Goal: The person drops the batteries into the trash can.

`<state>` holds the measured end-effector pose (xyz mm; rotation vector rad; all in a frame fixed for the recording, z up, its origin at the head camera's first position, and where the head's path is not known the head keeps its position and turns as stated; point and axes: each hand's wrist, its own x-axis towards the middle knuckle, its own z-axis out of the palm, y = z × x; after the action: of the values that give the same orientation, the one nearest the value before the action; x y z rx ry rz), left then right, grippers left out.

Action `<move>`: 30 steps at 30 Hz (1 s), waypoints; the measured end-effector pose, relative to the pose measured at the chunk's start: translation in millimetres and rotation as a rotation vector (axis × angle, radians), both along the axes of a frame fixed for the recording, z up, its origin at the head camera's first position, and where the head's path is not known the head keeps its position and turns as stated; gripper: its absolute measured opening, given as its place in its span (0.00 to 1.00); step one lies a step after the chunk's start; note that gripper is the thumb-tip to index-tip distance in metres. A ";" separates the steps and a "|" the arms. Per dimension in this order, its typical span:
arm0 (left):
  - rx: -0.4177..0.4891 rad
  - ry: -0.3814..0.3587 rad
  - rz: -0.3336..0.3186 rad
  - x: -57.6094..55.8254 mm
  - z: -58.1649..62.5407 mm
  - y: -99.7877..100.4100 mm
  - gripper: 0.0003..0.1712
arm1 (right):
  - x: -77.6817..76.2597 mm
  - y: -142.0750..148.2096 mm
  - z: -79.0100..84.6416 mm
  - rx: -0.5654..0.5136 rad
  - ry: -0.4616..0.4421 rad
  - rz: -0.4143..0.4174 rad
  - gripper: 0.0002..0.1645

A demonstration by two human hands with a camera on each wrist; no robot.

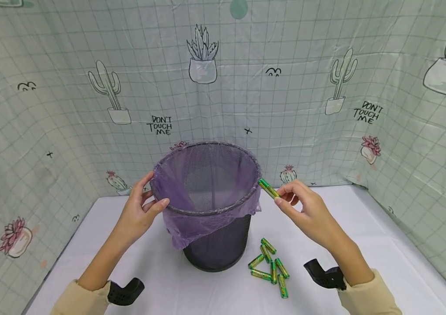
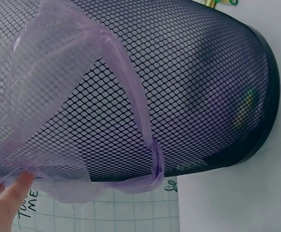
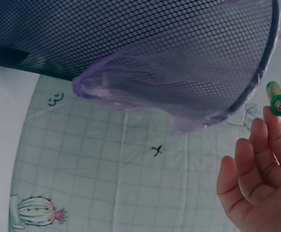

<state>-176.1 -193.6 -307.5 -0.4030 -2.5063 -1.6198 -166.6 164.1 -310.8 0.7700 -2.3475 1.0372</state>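
Observation:
A black mesh wastebasket (image 1: pixel 216 253) stands upright, lined with a thin purple bag (image 1: pixel 197 227) folded over its rim. My left hand (image 1: pixel 138 214) holds the rim on the left side, thumb near the front edge and fingers along the outside; the left wrist view shows only its fingertips (image 2: pixel 19 191). Just off the rim's right side, my right hand (image 1: pixel 305 212) pinches a green battery (image 1: pixel 268 188) between thumb and fingers. In the right wrist view the battery's end (image 3: pixel 278 104) faces the camera, its other fingers loosely bent.
Several loose green batteries (image 1: pixel 261 274) lie on the white tabletop (image 1: pixel 152 280), right of the basket's base. A green-yellow spot (image 2: pixel 246 104) shows through the mesh low down; whether it lies inside or behind, I cannot tell. Cactus-print cloth (image 1: pixel 238 105) surrounds the table.

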 end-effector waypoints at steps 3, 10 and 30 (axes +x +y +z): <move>-0.012 -0.001 0.008 0.2 1.0 0.7 0.43 | -2.2 -4.5 6.2 0.014 -0.015 0.011 0.04; -0.045 0.009 0.022 0.7 2.9 2.4 0.39 | -9.5 -15.6 13.0 0.040 -0.013 0.038 0.04; -0.044 0.004 0.034 0.4 1.9 2.7 0.43 | -27.3 -40.5 23.9 0.039 -0.137 -0.022 0.07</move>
<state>-175.8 -190.9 -305.5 -0.3662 -2.5349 -1.5527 -193.9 123.6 -286.9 0.7055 -2.4926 1.0689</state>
